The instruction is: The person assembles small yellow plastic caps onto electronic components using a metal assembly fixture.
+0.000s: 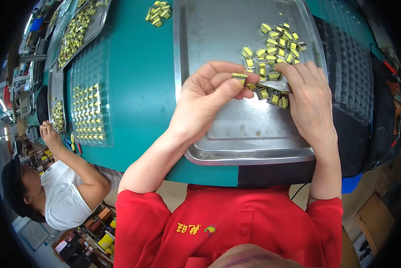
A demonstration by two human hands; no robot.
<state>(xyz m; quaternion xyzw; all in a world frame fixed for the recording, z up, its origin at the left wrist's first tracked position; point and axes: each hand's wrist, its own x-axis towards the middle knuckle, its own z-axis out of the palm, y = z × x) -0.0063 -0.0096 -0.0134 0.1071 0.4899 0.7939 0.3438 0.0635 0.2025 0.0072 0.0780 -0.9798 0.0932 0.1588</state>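
My left hand point(211, 96) is closed, pinching a small yellow-wrapped transformer point(240, 77) between thumb and fingers above a metal tray point(240, 127). Just to its right, my right hand point(308, 96) grips what look like long-nose pliers point(275, 85). Their tapered grey tip points left, close to the left fingertips, while the handles are hidden under the palm. Beneath and beyond both hands, a loose pile of similar yellow transformers point(281, 51) lies in the tray.
A few more transformers point(158, 13) sit on the green table mat point(140, 85). Clear plastic trays point(91, 114) with rows of parts lie left, beside metal trays of transformers point(77, 35). Dark compartment trays point(350, 76) flank the right. A co-worker in white point(68, 194) sits at left.
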